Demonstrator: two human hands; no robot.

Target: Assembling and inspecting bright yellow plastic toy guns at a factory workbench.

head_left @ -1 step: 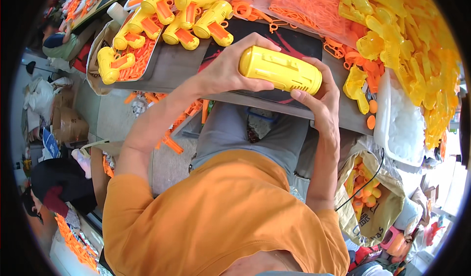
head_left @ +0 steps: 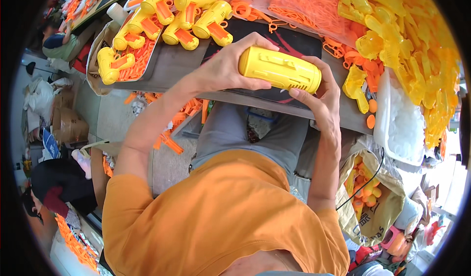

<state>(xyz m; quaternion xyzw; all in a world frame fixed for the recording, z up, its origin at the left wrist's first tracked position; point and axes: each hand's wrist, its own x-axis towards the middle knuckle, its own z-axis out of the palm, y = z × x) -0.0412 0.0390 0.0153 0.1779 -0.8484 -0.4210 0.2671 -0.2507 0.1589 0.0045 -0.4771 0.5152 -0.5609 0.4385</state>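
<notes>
Between my hands, above the table's front edge, is a yellow plastic toy gun body, lying crosswise. It has a rounded left end, raised ribs on top and slots near its right end. Around the left end close the fingers and thumb of my left hand. My right hand grips the other end, thumb on the near side and fingers behind. The underside of the toy gun body is hidden. Beneath it lies a black mat with red lines.
Several yellow toy guns with orange panels lie at the back left, some over a tray of orange parts. Clear yellow shells are heaped at right, beside a white tub. An open sack stands lower right. Other people sit at left.
</notes>
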